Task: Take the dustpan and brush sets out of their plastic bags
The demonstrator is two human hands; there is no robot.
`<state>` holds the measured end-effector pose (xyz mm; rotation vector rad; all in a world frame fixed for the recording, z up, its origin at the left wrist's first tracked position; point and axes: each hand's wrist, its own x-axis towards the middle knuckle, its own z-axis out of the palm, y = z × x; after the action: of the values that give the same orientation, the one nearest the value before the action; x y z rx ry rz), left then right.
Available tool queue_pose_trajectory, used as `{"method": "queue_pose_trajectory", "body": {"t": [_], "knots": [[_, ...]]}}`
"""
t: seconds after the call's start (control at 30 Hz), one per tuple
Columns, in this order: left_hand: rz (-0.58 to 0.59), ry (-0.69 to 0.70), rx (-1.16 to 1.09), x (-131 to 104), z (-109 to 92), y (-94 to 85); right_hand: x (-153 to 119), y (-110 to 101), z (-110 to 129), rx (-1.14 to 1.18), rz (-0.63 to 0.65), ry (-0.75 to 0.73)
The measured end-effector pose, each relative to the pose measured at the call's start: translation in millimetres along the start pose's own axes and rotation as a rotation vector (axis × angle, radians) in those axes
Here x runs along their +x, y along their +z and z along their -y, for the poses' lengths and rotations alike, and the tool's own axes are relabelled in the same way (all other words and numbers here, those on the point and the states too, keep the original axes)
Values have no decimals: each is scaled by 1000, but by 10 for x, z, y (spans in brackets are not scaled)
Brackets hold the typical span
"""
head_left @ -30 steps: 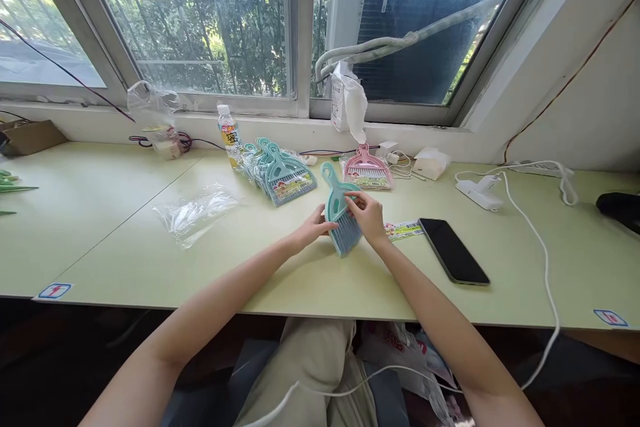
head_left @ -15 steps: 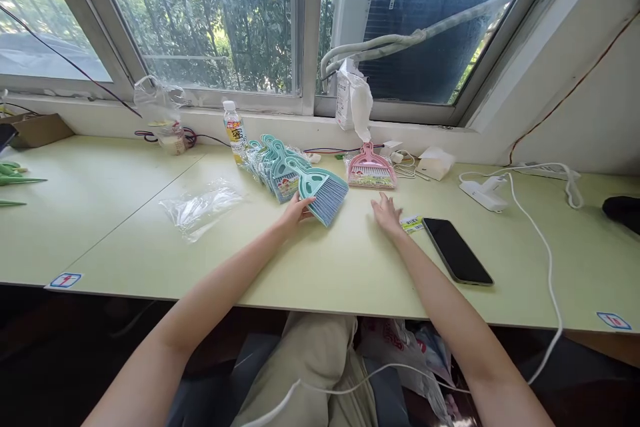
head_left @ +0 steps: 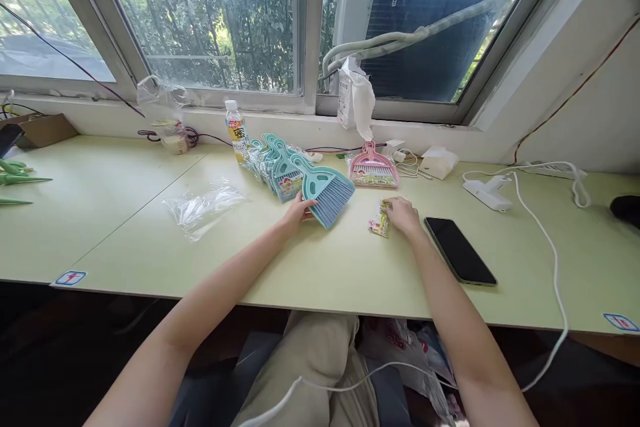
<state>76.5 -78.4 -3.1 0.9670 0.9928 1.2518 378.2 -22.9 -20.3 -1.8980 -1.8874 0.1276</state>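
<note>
My left hand (head_left: 299, 211) is closed on a teal mini dustpan and brush set (head_left: 330, 197), its bristles tilted toward the lower right. Just behind it lies a pile of teal dustpan and brush sets (head_left: 277, 163) in clear wrapping. My right hand (head_left: 404, 215) pinches a colourful printed label card (head_left: 380, 220) by its right edge, low over the table. A pink dustpan and brush set (head_left: 372, 167) rests in clear packaging beyond both hands. A crumpled clear plastic bag (head_left: 204, 207) lies left of my left forearm.
A black phone (head_left: 460, 250) lies right of my right forearm. At the back stand a drink bottle (head_left: 237, 131) and a tissue pack (head_left: 355, 97). A white power strip (head_left: 487, 195) trails its cable over the table's front edge. Green leaf-like pieces (head_left: 17, 177) sit far left.
My right hand has taken hold of the label card, which lay beside the phone, and turned it leftward. My left hand still holds the teal set, now slightly farther right.
</note>
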Motion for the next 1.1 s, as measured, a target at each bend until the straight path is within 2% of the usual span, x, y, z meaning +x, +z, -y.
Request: {"method": "queue_pose_trajectory", "body": {"t": [0.13, 0.33, 0.4, 0.47, 0.57, 0.63, 0.7, 0.77, 0.83, 0.9, 0.97, 1.1], "knots": [[25, 6, 27, -21, -3, 12, 85, -13, -186, 74, 122, 2], [59, 13, 93, -23, 27, 9, 110, -63, -184, 187, 203, 77], [59, 4, 92, -18, 39, 4, 77, -119, -129, 260, 222, 74], [63, 2, 80, -13, 49, -1, 13, -215, -32, 420, 297, 47], [90, -3, 70, -5, 66, -3, -131, -385, 187, 763, 550, -92], [114, -7, 74, -2, 78, 1, -221, -441, 349, 887, 649, -196], [141, -15, 83, -4, 87, 10, -265, -401, 480, 952, 580, -224], [181, -28, 93, -10, 92, 22, -251, -271, 547, 967, 401, -194], [217, -39, 103, -19, 94, 35, -194, -101, 543, 906, 226, -140], [248, -45, 114, -29, 95, 50, -127, 49, 493, 826, 105, -81], [256, -49, 132, -36, 98, 64, -80, 143, 442, 790, 52, -43], [244, -42, 182, -47, 116, 77, -87, 184, 448, 767, 42, -47]]}}
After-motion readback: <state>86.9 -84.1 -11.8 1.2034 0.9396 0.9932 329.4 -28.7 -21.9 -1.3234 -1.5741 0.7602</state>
